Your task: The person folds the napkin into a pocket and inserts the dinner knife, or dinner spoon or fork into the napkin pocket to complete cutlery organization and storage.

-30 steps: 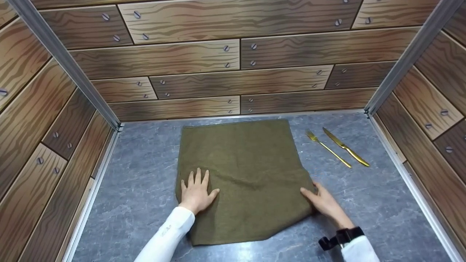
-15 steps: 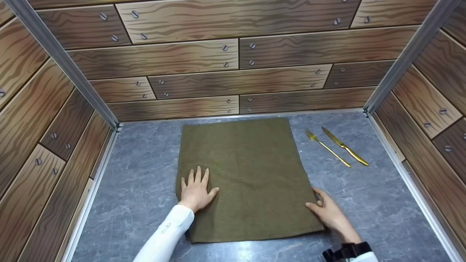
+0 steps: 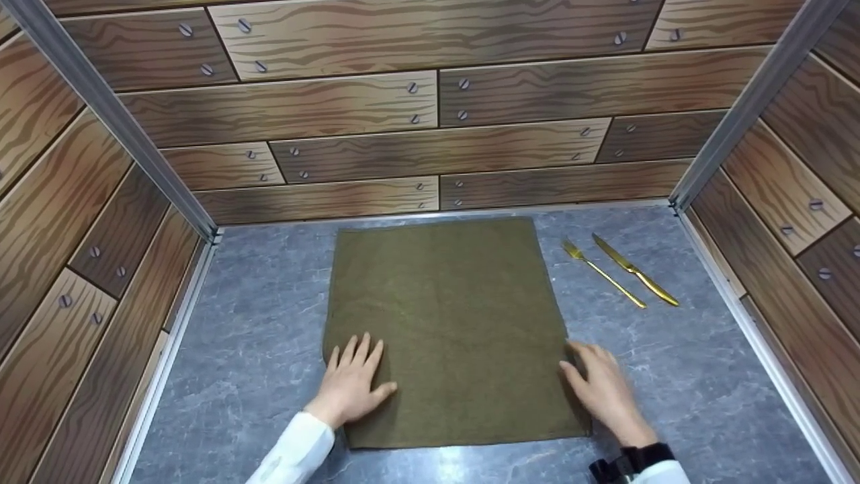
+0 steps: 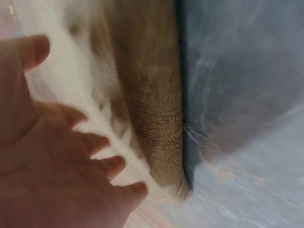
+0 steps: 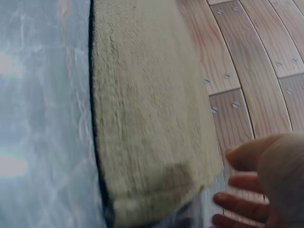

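Note:
An olive-green cloth point(image 3: 450, 316), folded and nearly square, lies flat on the grey marbled surface. Over its left front part is my left hand point(image 3: 353, 390), fingers spread and straight, palm down. Those same fingers point(image 4: 102, 142) show beside the cloth's thick folded edge point(image 4: 159, 109) in the left wrist view. At the cloth's right edge, toward the front corner, my right hand point(image 3: 605, 390) has its thumb and fingers apart with nothing between them. From the right wrist, the hand point(image 5: 266, 185) appears just off the edge of the cloth point(image 5: 147, 118), its fingers loosely bent.
A gold fork point(image 3: 605, 274) and a gold knife point(image 3: 635, 270) lie side by side beyond the cloth's right edge. Wood-patterned panels point(image 3: 430, 101) wall the back and both sides, joined by grey metal posts point(image 3: 759, 107) at the corners.
The cloth's right front corner, folded under earlier, now lies out flat and its crease is smoothed. My left hand has slid toward me. My right hand moved toward me, let go, then shifted slightly back.

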`<control>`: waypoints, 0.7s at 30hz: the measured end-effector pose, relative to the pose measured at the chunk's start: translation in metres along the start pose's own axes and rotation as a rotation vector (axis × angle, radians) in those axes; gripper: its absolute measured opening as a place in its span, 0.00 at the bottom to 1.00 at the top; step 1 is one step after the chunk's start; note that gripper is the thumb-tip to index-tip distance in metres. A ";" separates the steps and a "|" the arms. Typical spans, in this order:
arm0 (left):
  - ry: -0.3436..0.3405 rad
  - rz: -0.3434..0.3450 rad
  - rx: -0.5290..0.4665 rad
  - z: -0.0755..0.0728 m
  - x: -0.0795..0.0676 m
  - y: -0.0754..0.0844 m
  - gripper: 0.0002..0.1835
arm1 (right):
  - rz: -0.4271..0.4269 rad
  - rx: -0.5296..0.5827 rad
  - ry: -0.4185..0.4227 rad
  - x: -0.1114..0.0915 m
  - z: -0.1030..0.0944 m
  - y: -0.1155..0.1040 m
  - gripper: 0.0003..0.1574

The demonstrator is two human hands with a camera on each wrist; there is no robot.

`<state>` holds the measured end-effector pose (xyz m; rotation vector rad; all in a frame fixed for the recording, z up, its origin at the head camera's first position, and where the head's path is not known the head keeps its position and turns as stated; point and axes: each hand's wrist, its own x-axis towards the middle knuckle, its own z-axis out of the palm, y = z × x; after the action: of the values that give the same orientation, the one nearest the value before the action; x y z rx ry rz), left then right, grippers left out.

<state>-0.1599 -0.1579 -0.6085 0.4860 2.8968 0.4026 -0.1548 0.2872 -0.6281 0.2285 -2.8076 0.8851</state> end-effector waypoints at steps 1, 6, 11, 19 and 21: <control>-0.006 0.030 -0.001 0.000 -0.008 0.001 0.48 | -0.052 -0.006 -0.008 0.002 0.003 -0.002 0.29; -0.042 0.185 0.012 0.007 -0.040 0.003 0.58 | -0.166 -0.043 -0.152 0.006 0.016 -0.010 0.35; 0.051 0.313 0.113 0.021 -0.049 -0.004 0.46 | -0.155 -0.116 -0.233 0.004 0.020 -0.013 0.39; 0.227 0.465 0.243 0.024 -0.051 -0.012 0.24 | -0.149 -0.131 -0.248 0.003 0.020 -0.013 0.38; 0.231 0.466 0.260 0.024 -0.052 -0.014 0.23 | -0.145 -0.128 -0.250 0.003 0.019 -0.014 0.38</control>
<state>-0.1103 -0.1825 -0.6287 1.2441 3.0508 0.1441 -0.1577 0.2647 -0.6354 0.5511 -3.0126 0.6842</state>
